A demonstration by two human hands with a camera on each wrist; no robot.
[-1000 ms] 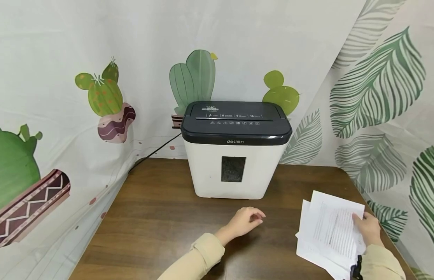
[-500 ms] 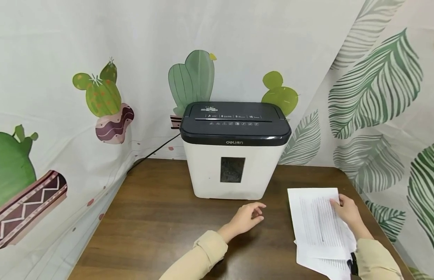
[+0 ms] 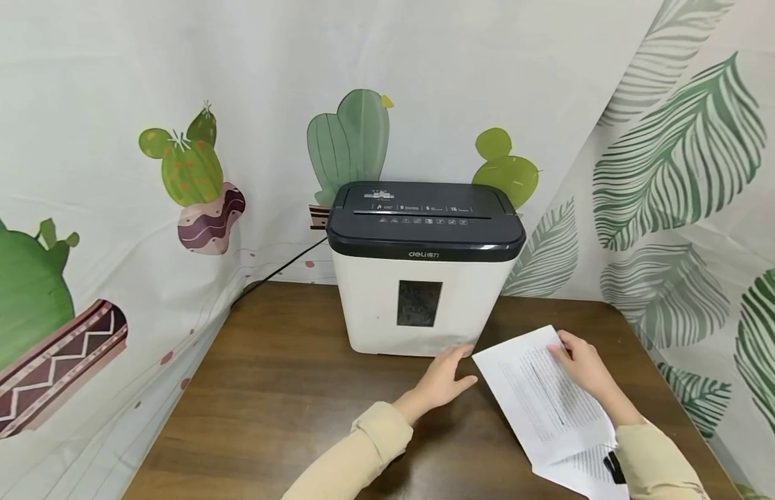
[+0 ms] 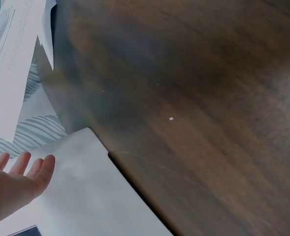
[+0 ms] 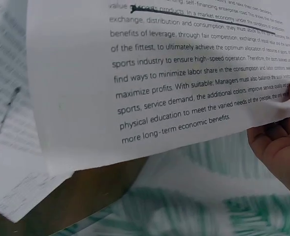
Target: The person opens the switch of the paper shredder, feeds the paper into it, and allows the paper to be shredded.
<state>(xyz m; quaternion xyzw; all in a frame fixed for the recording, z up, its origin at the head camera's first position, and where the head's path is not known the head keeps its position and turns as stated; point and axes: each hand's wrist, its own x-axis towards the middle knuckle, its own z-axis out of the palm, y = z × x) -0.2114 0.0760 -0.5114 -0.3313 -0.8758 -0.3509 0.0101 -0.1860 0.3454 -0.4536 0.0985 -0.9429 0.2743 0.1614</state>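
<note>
In the head view my right hand pinches one printed sheet of paper by its edge, thumb on top. In the right wrist view the thumb and fingers of that hand meet at the margin of the sheet, whose text bears a black pen line. More printed papers lie beneath it. My left hand is held with spread fingers close to the sheet's left corner and in front of the white paper shredder. The left wrist view has that hand holding nothing, near the sheet.
The shredder's dark lid has a narrow feed slot. A black cord runs from it to the left over the back of the wooden table. A patterned cloth hangs close behind. Small white specks dot the tabletop.
My right hand has carried the top sheet left off the other papers, and the sheet has turned. My left hand has reached slightly forward with its fingers opening out.
</note>
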